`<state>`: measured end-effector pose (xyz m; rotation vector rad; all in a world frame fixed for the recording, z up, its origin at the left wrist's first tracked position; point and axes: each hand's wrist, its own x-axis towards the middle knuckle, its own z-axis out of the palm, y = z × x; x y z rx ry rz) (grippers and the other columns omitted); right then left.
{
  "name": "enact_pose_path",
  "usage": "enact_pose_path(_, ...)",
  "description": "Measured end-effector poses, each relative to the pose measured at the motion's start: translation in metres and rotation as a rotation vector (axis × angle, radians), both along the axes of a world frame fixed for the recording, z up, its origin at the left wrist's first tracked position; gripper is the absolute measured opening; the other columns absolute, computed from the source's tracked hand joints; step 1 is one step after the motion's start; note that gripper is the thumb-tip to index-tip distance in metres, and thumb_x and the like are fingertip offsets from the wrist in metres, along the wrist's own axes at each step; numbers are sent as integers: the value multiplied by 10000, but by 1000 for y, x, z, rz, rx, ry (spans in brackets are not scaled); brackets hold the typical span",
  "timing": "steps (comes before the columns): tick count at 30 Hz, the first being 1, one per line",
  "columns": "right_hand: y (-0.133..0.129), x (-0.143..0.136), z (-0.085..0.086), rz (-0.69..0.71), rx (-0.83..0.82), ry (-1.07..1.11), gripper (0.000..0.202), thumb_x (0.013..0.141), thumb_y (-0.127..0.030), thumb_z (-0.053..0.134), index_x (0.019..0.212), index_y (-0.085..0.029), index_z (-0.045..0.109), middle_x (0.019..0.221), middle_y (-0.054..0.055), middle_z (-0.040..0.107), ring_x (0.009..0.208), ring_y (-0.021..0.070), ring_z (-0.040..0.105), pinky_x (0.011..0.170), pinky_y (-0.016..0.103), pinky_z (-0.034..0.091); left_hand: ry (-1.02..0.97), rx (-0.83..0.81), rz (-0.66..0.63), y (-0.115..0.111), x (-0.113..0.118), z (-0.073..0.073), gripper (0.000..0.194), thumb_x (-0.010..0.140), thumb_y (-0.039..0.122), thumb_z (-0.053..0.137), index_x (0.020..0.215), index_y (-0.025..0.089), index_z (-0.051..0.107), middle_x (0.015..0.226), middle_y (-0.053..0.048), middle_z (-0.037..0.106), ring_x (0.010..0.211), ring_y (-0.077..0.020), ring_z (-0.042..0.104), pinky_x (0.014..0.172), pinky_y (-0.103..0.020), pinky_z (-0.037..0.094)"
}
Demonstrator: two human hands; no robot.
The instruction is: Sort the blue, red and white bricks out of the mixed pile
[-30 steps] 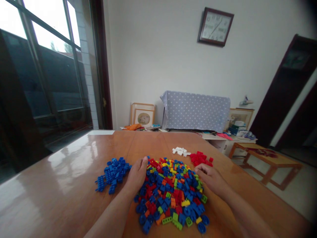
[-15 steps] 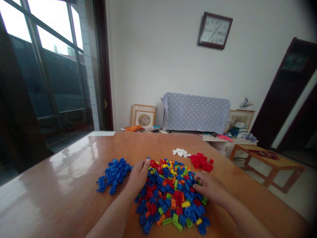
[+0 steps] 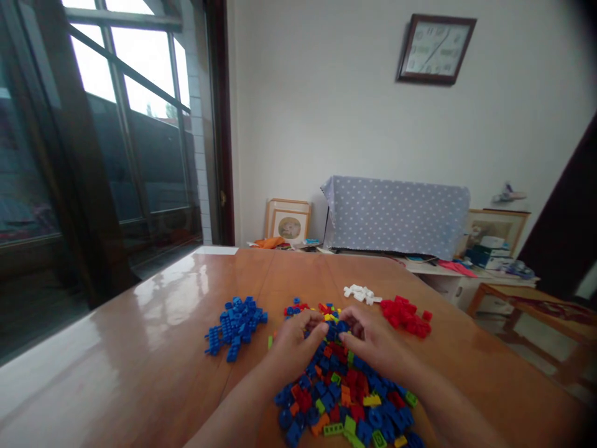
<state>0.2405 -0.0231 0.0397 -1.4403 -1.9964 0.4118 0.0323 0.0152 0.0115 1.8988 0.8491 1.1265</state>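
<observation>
A mixed heap of toy building bricks (image 3: 354, 379), in blue, red, orange, yellow and green, spreads over the table before me. My left hand (image 3: 298, 342) is above the heap's left side, fingers curled in towards the thumb; whatever it may hold is hidden. Facing it closely, my right hand (image 3: 373, 342) has a blue brick (image 3: 343, 326) between thumb and curled fingers. A gap separates the two hands, with more blue bricks showing in it. To the left lies a pile of blue bricks (image 3: 237, 323). Red bricks (image 3: 405, 316) and white bricks (image 3: 361, 294) form smaller piles behind on the right.
The glossy wooden table (image 3: 153, 367) extends left and away from me. Beyond it stands a low white cabinet (image 3: 443, 289) bearing a cloth-covered object (image 3: 396, 214). A small wooden bench (image 3: 536, 317) is at the right.
Both hands have come together over the heap: the left moved right across its side, the right moved inward from its right edge. My view has turned slightly left.
</observation>
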Motion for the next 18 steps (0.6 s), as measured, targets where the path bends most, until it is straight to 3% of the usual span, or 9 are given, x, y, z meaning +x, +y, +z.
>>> enact_pose_path(5,-2,-32,-15,70,101,38,99,888,-220,555,960,-224,622,890,16,639,794,165,584,699,275,422,-73,-142,-93,1,4,-7,195,878,329,624,975,166,673,857,-34,711,789,-159,647,700,-238,484)
enact_pose_path(9,-3,-31,-22,78,71,76,256,887,-250,581,1141,-243,618,957,24,664,813,172,615,732,290,470,-92,-137,-39,4,2,-9,160,810,228,649,958,172,667,843,-26,702,787,-155,643,719,-247,489)
enact_pose_path(12,0,-17,-26,24,70,88,369,902,-328,579,1262,-246,584,1017,41,677,870,189,639,786,309,502,-24,-19,100,8,-6,-4,159,805,200,626,954,187,680,863,-14,694,797,-149,630,746,-253,478)
enact_pose_path(18,18,38,-36,-163,84,93,395,911,-492,528,1163,-221,666,998,59,727,894,226,675,777,332,531,99,87,469,33,-37,-2,166,836,256,579,954,196,679,804,-10,668,755,-155,611,681,-250,448)
